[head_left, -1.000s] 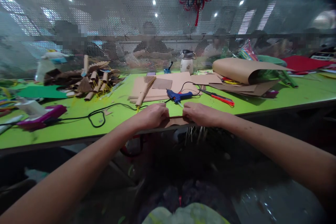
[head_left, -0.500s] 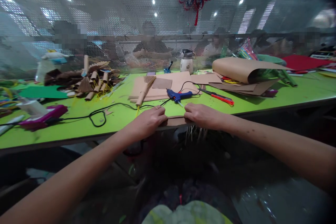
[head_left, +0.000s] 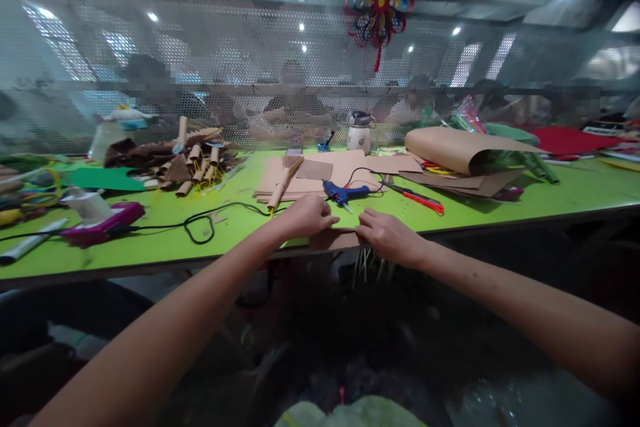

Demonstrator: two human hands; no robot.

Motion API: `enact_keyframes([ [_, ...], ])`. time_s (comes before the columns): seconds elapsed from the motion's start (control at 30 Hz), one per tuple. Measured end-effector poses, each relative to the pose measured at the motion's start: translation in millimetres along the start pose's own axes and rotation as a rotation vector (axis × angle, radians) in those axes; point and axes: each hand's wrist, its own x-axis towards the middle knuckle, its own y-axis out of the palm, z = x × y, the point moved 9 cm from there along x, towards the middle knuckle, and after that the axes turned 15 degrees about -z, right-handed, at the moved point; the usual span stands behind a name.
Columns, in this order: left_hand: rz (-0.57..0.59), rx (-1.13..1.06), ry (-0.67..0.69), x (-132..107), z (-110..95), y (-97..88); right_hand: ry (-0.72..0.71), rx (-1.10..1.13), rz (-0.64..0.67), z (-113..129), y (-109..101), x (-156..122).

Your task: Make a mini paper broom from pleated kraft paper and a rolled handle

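A small piece of brown paper (head_left: 334, 239) lies at the front edge of the green table, folded or bent along its far side. My right hand (head_left: 387, 235) pinches its right end. Just above the paper's left part is my left hand (head_left: 309, 215), fingers curled and thumb pointing right; whether anything is between them is hidden. Beyond both hands rests a blue glue gun (head_left: 347, 193), nozzle toward me. To its left, a rolled paper piece with a pleated fan end (head_left: 284, 183) lies on a stack of brown paper sheets (head_left: 350, 163).
A red utility knife (head_left: 423, 201) lies right of the glue gun. Large curled brown paper (head_left: 443, 147) stands farther right. At left are a purple holder (head_left: 107, 223), a black cord (head_left: 200, 217) and a pile of paper rolls (head_left: 193, 163). A bottle (head_left: 359, 133) stands by the mesh screen.
My left hand has come up off the brown paper's left end, baring more of it. My right hand keeps its hold. The camera view has tilted up slightly.
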Motion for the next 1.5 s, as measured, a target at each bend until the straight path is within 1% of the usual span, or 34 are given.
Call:
enact_keyframes([
  [0.07,0.051,-0.021,-0.045,9.4,2.3,9.9,0.020,-0.007,-0.049,-2.2,-2.1,-4.7],
  [0.13,0.114,-0.063,-0.069,11.4,2.1,17.0,0.033,-0.007,-0.095,-3.9,-5.4,-8.4],
  [0.23,0.191,-0.137,-0.102,3.4,0.7,20.6,0.046,0.001,-0.152,-5.1,-12.3,-9.3],
  [0.33,0.224,-0.205,-0.143,-8.2,-0.2,20.4,0.052,0.005,-0.187,-4.4,-18.7,-5.7],
  [0.47,0.201,-0.272,-0.182,-17.6,-1.0,20.8,0.034,0.034,-0.209,-0.4,-21.5,-3.9],
  [0.53,0.179,-0.296,-0.186,-20.4,-2.0,20.8,0.054,0.083,-0.214,-1.4,-21.5,-6.1],
  [0.67,0.145,-0.331,-0.165,-25.2,-6.2,18.6,0.166,0.267,-0.252,-11.8,-29.5,-8.9],
  [0.77,0.107,-0.332,-0.120,-26.2,-12.0,14.1,0.309,0.469,-0.280,-25.1,-38.0,-4.2],
  [0.83,0.070,-0.322,-0.076,-25.8,-17.8,9.9,0.413,0.573,-0.236,-32.4,-36.1,0.6],
  [0.93,0.009,-0.301,-0.011,-26.4,-27.7,3.0,0.534,0.702,-0.083,-34.5,-21.2,4.6],
  [1.0,-0.022,-0.283,0.023,-28.3,-33.3,-1.1,0.634,0.817,-0.020,-35.1,-10.9,2.6],
  [1.1,-0.045,-0.256,0.067,-32.5,-40.1,-6.3,0.803,1.005,-0.026,-38.1,-2.8,-4.0],
  [1.17,-0.043,-0.225,0.109,-35.6,-44.0,-9.1,0.859,1.083,-0.028,-37.8,-2.3,-6.8],
  [1.27,-0.015,-0.171,0.153,-40.3,-44.7,-10.3,0.841,1.097,-0.018,-35.6,-8.5,-6.9],
  [1.37,0.005,-0.170,0.127,-44.0,-37.8,-10.2,0.786,1.045,0.008,-33.6,-15.4,-6.3],
  [1.5,0.008,-0.191,0.099,-49.0,-32.0,-11.2,0.705,1.019,0.130,-24.1,-15.7,-6.3],
])
